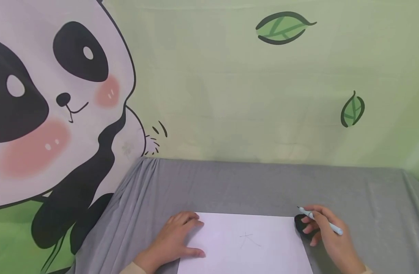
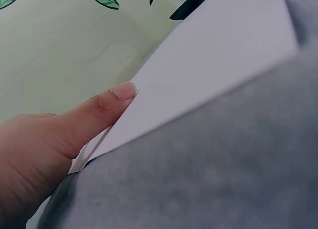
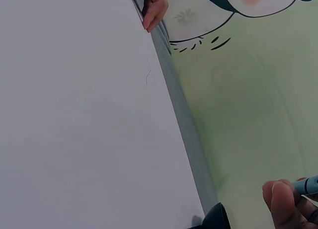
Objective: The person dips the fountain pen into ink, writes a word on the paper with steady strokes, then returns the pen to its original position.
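A white sheet of paper (image 1: 223,258) lies on the grey cloth, with a few thin strokes (image 1: 246,236) crossing near its upper middle. My left hand (image 1: 176,239) rests at the sheet's left side, fingers and thumb spread over its edge. Close up in the left wrist view, the thumb (image 2: 102,107) lies along the paper's edge. My right hand (image 1: 332,236) pinches a light blue pen (image 1: 336,228), its dark tip pointing up and left, raised off the paper. Beneath that hand, a dark rounded object (image 1: 299,223) sits at the sheet's top right corner, partly hidden by the fingers.
Grey cloth (image 1: 230,182) covers the table and falls in folds at the left. Behind it hangs a pale green backdrop (image 1: 209,95) printed with a large panda (image 1: 103,49) and leaves (image 1: 282,28).
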`<state>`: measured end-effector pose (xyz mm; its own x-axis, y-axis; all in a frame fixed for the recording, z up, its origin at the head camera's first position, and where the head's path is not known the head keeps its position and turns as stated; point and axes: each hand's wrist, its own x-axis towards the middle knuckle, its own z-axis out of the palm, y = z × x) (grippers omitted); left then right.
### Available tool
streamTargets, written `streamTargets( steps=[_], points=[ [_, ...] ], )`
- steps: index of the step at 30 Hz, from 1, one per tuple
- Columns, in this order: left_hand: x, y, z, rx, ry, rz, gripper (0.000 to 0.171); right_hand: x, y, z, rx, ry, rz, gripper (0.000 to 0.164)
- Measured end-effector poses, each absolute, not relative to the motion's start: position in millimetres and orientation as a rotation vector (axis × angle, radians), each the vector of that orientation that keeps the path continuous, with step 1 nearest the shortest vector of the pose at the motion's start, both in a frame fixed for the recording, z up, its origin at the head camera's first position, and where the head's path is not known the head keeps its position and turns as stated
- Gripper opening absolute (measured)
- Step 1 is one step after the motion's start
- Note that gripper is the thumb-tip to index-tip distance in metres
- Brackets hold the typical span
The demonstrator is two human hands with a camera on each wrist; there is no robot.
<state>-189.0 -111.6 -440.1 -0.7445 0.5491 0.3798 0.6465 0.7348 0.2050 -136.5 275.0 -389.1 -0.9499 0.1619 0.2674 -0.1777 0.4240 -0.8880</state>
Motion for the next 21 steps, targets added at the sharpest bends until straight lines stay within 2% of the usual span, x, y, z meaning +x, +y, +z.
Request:
streamTargets(
  steps=[8,15,21],
  points=[
    [-188.1,-110.6,-439.0,-0.931,-2.655,-0.485,0.064,-130.5,286.8,-393.3,-0.195,-2.431,1.428,0.023],
    [-187.5,-110.5,-438.9,-0.929,-2.656,-0.476,0.064,-127.5,297.2,-395.6,-0.337,-2.453,1.42,0.027],
    [-187.5,-109.8,-438.6,-0.93,-2.652,-0.461,0.065,-122.1,306.8,-398.3,-0.355,-2.425,1.424,0.029]
  ],
)
